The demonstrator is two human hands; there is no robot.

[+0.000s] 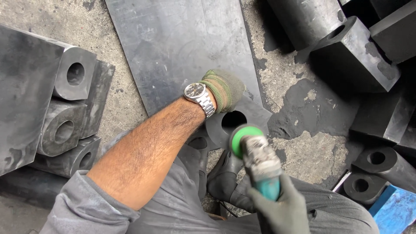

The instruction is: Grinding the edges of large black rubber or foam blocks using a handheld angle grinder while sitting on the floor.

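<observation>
The block (236, 123), black rubber with a round hole, lies on a gritty concrete floor (303, 151) amid stacked blocks (65, 108) and a dark sheet (182, 47). The gloved left hand (225, 89), forearm outstretched, presses it; the gloved right hand (281, 210) grips a grinder (258, 158) whose green disc meets its edge.

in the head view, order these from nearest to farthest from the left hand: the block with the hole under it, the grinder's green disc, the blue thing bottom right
1. Block with the hole: directly under the left hand, touching.
2. Green disc: just below, toward the person.
3. Blue thing: far bottom-right corner.
</observation>
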